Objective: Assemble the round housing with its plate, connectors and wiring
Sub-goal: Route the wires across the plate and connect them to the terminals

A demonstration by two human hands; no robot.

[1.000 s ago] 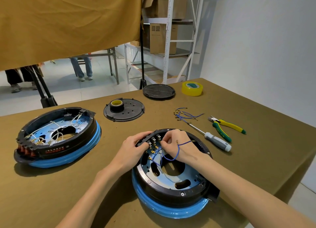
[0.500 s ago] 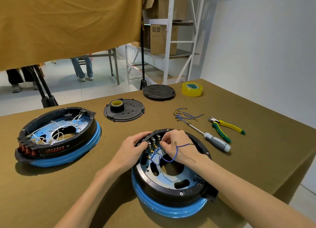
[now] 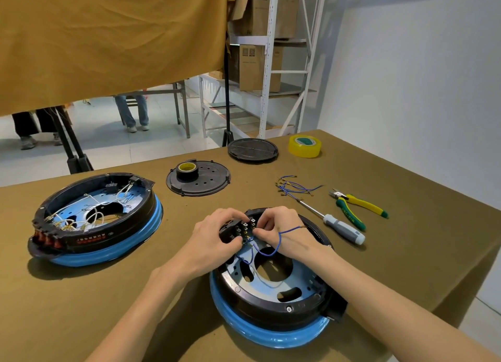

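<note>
A round black housing (image 3: 271, 304) with a blue ring underneath sits in front of me, its metal plate (image 3: 273, 281) showing slots inside. At its far rim is a black connector block (image 3: 240, 230) with several small terminals. My left hand (image 3: 214, 239) grips the block from the left. My right hand (image 3: 282, 231) pinches a blue wire (image 3: 273, 249) at the terminals; the wire loops down over the plate and its free end sticks out to the right. Fingertips hide the exact terminal.
A second housing (image 3: 95, 223) with white wiring stands at the left. Behind lie a black cover plate (image 3: 199, 181) carrying a tape roll, another black lid (image 3: 253, 150), yellow tape (image 3: 305, 146), loose blue wires (image 3: 295, 189), a screwdriver (image 3: 334, 226) and pliers (image 3: 357, 207).
Both hands stay at the connector block. The right hand's fingers have shifted slightly along the terminals, and the blue wire's loop has changed shape a little.
</note>
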